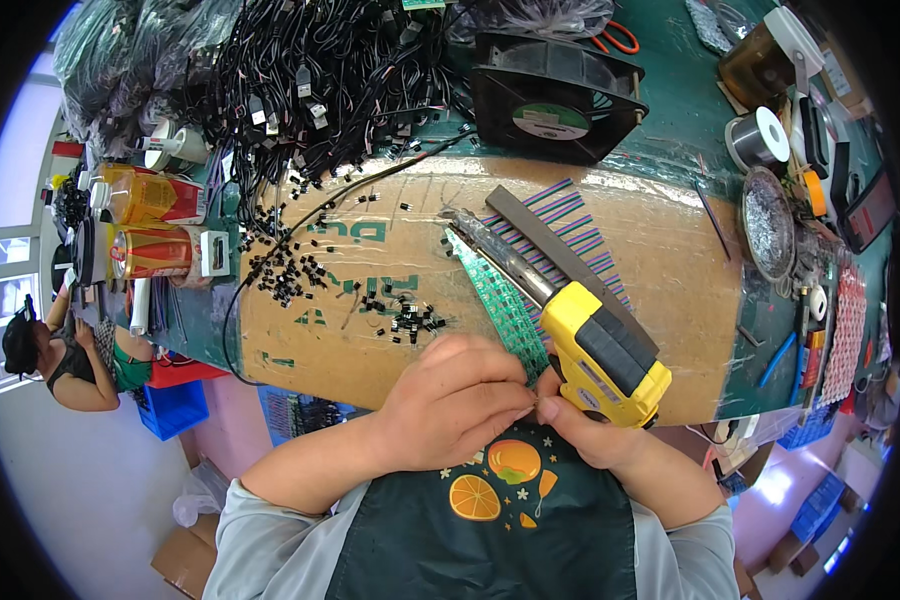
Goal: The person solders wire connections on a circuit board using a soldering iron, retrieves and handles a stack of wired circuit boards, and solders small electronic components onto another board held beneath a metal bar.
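A yellow and black soldering gun [602, 352] is in my right hand [595, 432], which closes around its near end, partly hidden beneath it. Its metal barrel points away to the left, over a green circuit board panel [500, 305]. My left hand [458, 398] is closed at the panel's near end, with its fingertips almost meeting my right thumb. What the left fingers pinch is too small to make out. Beside the panel, a dark grey bar [560, 250] lies across a row of multicoloured wires [580, 235].
Small black parts [405, 318] are scattered on the cardboard sheet [660, 220]. Black cables [340, 90] heap up at the far left, beside a black fan [560, 100]. At right are a solder spool [758, 140] and a metal bowl [767, 225]. Another person [80, 355] sits far left.
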`<action>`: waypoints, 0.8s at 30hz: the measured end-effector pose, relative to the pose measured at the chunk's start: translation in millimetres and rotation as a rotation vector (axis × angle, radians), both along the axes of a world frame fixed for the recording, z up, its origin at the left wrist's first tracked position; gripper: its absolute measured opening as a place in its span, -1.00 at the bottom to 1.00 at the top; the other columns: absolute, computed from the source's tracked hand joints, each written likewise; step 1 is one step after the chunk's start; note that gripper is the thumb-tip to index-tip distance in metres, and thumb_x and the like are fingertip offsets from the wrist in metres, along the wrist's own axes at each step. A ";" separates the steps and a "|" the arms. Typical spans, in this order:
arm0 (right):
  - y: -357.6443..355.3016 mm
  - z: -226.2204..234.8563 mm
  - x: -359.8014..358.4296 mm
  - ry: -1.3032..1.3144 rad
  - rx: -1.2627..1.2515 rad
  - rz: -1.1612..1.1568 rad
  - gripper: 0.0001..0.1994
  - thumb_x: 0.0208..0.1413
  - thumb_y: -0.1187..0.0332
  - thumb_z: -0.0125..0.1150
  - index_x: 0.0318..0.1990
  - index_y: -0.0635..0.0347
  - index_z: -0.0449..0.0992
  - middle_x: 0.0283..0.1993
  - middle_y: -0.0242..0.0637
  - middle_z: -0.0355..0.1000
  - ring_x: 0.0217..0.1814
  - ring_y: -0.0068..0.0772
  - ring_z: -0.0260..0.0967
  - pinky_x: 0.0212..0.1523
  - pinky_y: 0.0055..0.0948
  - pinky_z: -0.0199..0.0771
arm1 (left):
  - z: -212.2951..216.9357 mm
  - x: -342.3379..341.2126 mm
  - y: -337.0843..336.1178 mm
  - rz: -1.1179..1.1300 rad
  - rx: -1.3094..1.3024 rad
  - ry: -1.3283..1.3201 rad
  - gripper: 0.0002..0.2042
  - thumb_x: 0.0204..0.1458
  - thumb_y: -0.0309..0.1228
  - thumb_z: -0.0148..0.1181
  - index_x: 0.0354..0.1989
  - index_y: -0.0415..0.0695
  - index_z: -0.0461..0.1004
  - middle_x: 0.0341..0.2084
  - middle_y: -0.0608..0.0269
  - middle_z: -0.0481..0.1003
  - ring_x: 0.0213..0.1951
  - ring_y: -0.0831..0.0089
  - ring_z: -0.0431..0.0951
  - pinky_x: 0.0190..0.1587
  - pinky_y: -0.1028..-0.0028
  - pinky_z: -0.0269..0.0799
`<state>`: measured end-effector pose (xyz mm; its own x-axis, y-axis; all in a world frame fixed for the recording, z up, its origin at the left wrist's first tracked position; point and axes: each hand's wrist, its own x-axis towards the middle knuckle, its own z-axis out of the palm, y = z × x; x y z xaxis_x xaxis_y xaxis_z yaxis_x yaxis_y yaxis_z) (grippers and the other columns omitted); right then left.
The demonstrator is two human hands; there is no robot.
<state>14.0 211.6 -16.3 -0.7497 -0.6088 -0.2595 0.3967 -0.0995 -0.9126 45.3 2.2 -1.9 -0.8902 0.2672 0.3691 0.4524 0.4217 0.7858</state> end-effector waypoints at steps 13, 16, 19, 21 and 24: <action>40.9 -17.2 13.7 -0.124 -0.006 0.005 -0.82 0.03 0.52 0.27 -0.21 0.22 0.43 -0.41 -0.42 0.38 -0.41 -0.56 0.34 -0.39 -0.48 0.35 | -30.8 -39.6 -38.7 0.465 -0.308 0.048 -0.88 -0.13 -0.61 0.30 -0.40 -0.22 0.51 -0.22 0.13 0.49 -0.16 0.19 0.48 -0.10 0.35 0.39; 44.3 -21.0 14.0 0.171 0.218 0.083 -0.74 -0.02 0.48 0.33 -0.18 0.21 0.41 -0.41 -0.40 0.38 -0.43 -0.56 0.33 -0.39 -0.49 0.34 | -31.2 -40.9 -37.2 0.470 -0.311 0.046 -0.88 -0.14 -0.61 0.29 -0.40 -0.22 0.51 -0.23 0.13 0.49 -0.16 0.19 0.49 -0.09 0.34 0.38; 39.3 -18.0 11.8 0.191 0.227 0.069 -0.69 -0.06 0.47 0.36 -0.15 0.23 0.40 -0.43 -0.42 0.37 -0.44 -0.57 0.31 -0.39 -0.51 0.33 | -32.5 -41.4 -37.2 0.464 -0.319 0.049 -0.88 -0.15 -0.61 0.30 -0.41 -0.21 0.51 -0.23 0.13 0.50 -0.17 0.19 0.49 -0.09 0.34 0.38; 33.9 -10.2 10.9 -0.043 0.172 -0.026 -0.68 -0.05 0.48 0.35 -0.14 0.26 0.40 -0.43 -0.43 0.37 -0.45 -0.58 0.29 -0.38 -0.53 0.33 | -33.8 -41.3 -37.3 0.467 -0.314 0.052 -0.87 -0.15 -0.61 0.30 -0.41 -0.22 0.51 -0.23 0.13 0.50 -0.17 0.19 0.49 -0.09 0.34 0.38; 32.2 -8.9 10.6 -0.050 0.162 -0.041 -0.66 -0.05 0.49 0.35 -0.11 0.28 0.39 -0.44 -0.44 0.37 -0.45 -0.59 0.28 -0.37 -0.53 0.33 | -33.6 -40.9 -37.3 0.468 -0.313 0.055 -0.87 -0.16 -0.61 0.30 -0.41 -0.22 0.50 -0.22 0.12 0.50 -0.16 0.18 0.49 -0.09 0.33 0.38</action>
